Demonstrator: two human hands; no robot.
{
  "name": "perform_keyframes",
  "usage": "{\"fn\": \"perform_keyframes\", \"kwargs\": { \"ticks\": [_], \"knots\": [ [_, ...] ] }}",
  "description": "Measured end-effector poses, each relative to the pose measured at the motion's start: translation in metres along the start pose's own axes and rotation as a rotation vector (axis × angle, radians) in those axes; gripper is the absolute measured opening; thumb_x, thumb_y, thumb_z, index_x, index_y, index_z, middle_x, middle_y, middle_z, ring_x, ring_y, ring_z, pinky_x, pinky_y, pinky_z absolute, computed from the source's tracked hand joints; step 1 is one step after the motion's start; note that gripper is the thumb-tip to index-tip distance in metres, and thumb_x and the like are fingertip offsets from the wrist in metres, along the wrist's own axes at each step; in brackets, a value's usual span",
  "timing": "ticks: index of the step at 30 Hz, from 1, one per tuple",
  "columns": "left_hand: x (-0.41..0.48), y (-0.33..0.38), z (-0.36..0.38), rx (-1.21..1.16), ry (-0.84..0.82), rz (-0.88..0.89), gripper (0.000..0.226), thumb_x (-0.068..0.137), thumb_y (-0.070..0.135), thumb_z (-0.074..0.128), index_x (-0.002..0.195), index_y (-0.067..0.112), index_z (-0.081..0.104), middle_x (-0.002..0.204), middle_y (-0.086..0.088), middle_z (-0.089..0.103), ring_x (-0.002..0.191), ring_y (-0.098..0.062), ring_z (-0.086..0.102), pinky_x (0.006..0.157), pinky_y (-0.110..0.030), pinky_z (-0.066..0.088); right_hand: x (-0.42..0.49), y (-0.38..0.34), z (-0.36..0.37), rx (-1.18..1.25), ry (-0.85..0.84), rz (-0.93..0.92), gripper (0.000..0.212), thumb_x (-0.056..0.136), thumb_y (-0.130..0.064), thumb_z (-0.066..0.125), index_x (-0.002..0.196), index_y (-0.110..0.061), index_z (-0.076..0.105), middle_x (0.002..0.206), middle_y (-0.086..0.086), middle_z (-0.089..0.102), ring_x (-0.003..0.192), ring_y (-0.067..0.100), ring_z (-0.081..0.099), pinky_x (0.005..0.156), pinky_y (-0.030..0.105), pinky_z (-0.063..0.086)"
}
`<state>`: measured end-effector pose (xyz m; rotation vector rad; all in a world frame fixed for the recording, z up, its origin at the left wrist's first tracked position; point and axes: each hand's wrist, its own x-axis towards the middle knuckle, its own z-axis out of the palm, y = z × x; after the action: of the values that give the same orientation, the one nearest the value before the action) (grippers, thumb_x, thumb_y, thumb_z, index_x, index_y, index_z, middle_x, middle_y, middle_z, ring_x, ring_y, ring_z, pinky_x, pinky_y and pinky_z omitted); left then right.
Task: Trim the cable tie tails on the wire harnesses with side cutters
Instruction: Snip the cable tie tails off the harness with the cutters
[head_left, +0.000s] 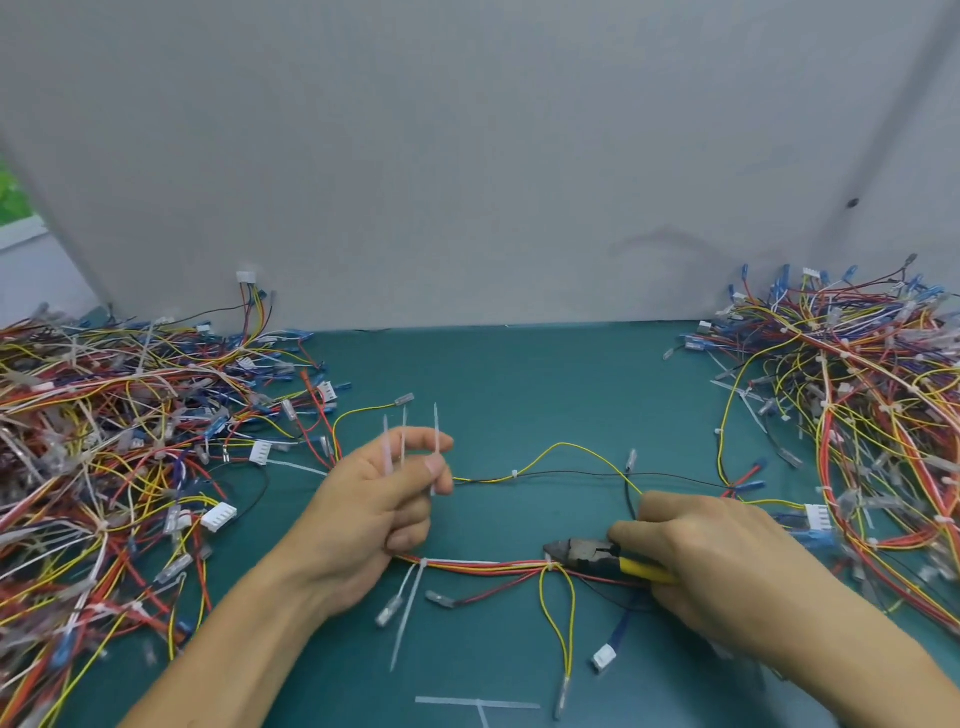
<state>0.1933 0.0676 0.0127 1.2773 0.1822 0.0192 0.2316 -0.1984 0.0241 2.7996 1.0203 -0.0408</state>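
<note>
My right hand (727, 566) is gripping cutters (579, 556), aiming nine o'clock at a tie (549, 559); my left hand (374, 499) is pinching tails (404, 436) clear.

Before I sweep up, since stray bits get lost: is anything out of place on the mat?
Yes: cut tie tails lie loose at the near edge of the mat, away from the three tails the left hand pinches.

Three upright tie tails (386, 447); one pair of side cutters (587, 557); two harness heaps (130, 441); one left hand (379, 509); one right hand (727, 566).
</note>
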Motion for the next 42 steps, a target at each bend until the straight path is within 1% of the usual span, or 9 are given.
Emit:
{"fn": "perform_keyframes", "kwargs": {
  "ticks": [4, 10, 14, 18, 25, 27, 31, 36, 42],
  "knots": [
    [0.0, 0.004, -0.017, 0.017, 0.058, -0.033, 0.019, 0.092, -0.004, 0.037, 0.09, 0.011, 0.049, 0.055, -0.001, 0.038, 0.041, -0.01, 0.024, 0.036, -0.019, 0.024, -0.001, 0.005, -0.003, 0.033, -0.017, 0.027, 0.026, 0.086, -0.032, 0.043, 0.112, -0.031, 0.043, 0.102, -0.009, 0.044, 0.1, 0.017, 0.053, 0.063, 0.031, 0.034],
    [-0.011, 0.013, -0.035, 0.131, 0.092, -0.057, 0.031, 0.08, -0.012, 0.027, 0.079, 0.016, 0.04, 0.056, -0.005, 0.042, 0.043, -0.013, 0.021, 0.039, -0.019, 0.019, -0.005, 0.007, -0.011, 0.2, 0.151, 0.056, 0.032, 0.086, -0.037, 0.051, 0.117, -0.034, 0.05, 0.104, -0.014, 0.054, 0.104, 0.01, 0.053, 0.083, 0.028, 0.045],
    [-0.018, 0.025, -0.037, 0.284, -0.082, -0.021, 0.009, 0.067, 0.018, 0.05, 0.063, 0.02, 0.042, 0.052, -0.001, 0.025, 0.045, -0.01, 0.011, 0.043, -0.014, 0.012, 0.002, -0.008, -0.024, 0.285, 0.232, 0.008, 0.029, 0.085, -0.039, 0.055, 0.113, -0.035, 0.049, 0.103, -0.017, 0.055, 0.095, 0.005, 0.053, 0.08, 0.025, 0.045],
    [-0.018, 0.023, -0.039, 0.413, -0.065, -0.045, 0.045, 0.077, 0.057, 0.067, 0.067, 0.014, 0.062, 0.048, 0.005, 0.02, 0.042, -0.011, 0.012, 0.041, -0.013, 0.014, 0.014, -0.025, -0.033, 0.298, 0.225, -0.046, 0.027, 0.085, -0.042, 0.054, 0.11, -0.034, 0.048, 0.101, -0.016, 0.052, 0.095, 0.009, 0.052, 0.08, 0.029, 0.046],
    [-0.01, 0.002, -0.035, 0.119, -0.045, -0.122, 0.011, 0.094, 0.008, 0.049, 0.086, 0.006, 0.057, 0.06, -0.003, 0.051, 0.04, -0.006, 0.025, 0.037, -0.01, 0.019, 0.039, -0.053, -0.011, 0.432, 0.174, -0.082, 0.026, 0.084, -0.043, 0.054, 0.107, -0.032, 0.05, 0.103, -0.014, 0.052, 0.099, 0.012, 0.052, 0.081, 0.032, 0.047],
    [-0.009, 0.002, -0.033, 0.134, -0.059, -0.126, 0.008, 0.093, 0.015, 0.056, 0.086, 0.01, 0.053, 0.056, 0.001, 0.043, 0.042, -0.006, 0.02, 0.036, -0.012, 0.017, 0.044, -0.057, -0.002, 0.472, 0.137, -0.081, 0.027, 0.084, -0.045, 0.056, 0.106, -0.032, 0.05, 0.101, -0.014, 0.052, 0.098, 0.013, 0.052, 0.082, 0.033, 0.046],
    [-0.011, 0.008, -0.037, 0.442, -0.135, 0.048, 0.03, 0.061, 0.016, 0.081, 0.081, 0.015, 0.058, 0.05, 0.008, 0.033, 0.044, -0.008, 0.023, 0.041, -0.017, 0.024, 0.046, -0.047, 0.005, 0.498, 0.108, -0.05, 0.02, 0.083, -0.042, 0.056, 0.099, -0.032, 0.049, 0.092, -0.014, 0.053, 0.091, 0.014, 0.052, 0.078, 0.033, 0.046],
    [-0.012, 0.004, -0.032, 1.152, -0.188, 0.242, 0.027, 0.075, 0.011, 0.075, 0.074, 0.034, 0.061, 0.052, 0.01, 0.041, 0.051, -0.005, 0.038, 0.054, -0.016, 0.033, 0.046, -0.036, 0.002, 0.479, 0.076, -0.02, 0.02, 0.083, -0.041, 0.059, 0.099, -0.032, 0.052, 0.09, -0.014, 0.056, 0.089, 0.01, 0.053, 0.077, 0.03, 0.046],
    [-0.01, 0.0, -0.03, 1.159, -0.257, 0.235, 0.022, 0.069, 0.029, 0.083, 0.084, 0.038, 0.068, 0.057, 0.011, 0.041, 0.055, -0.006, 0.04, 0.053, -0.016, 0.031, 0.046, -0.034, 0.0, 0.459, 0.063, -0.02, 0.02, 0.082, -0.042, 0.059, 0.098, -0.033, 0.051, 0.087, -0.016, 0.055, 0.086, 0.01, 0.052, 0.076, 0.029, 0.047]
  ]
}}
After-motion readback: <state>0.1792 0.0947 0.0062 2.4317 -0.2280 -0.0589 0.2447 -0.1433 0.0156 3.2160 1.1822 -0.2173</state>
